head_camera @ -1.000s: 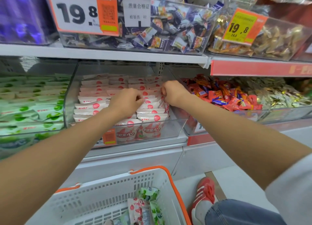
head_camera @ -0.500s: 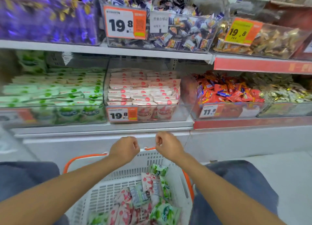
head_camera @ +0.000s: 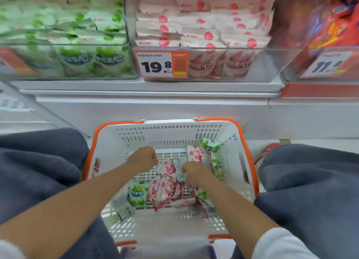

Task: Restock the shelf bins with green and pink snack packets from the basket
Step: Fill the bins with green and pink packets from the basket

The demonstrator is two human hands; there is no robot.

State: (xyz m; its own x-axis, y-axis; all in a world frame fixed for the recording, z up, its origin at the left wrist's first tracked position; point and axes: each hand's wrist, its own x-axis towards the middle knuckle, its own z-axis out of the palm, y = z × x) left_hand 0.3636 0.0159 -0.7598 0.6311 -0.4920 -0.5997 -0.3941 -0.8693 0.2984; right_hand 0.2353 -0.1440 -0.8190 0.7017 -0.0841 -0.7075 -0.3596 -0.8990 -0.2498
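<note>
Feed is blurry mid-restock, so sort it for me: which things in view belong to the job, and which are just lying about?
Job: basket, pink packets and green packets in it, green bin, pink bin, left hand, right hand.
Lying about: red snack bin, 19.8 price tag, red shoe.

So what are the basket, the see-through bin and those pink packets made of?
The basket looks like hard plastic, matte white with an orange rim: its walls are moulded with rows of slots. The bin seems to be clear, glossy plastic, maybe acrylic, since you can see right through its front. The pink packets look like thin, shiny plastic film, crinkled and catching the light.
</note>
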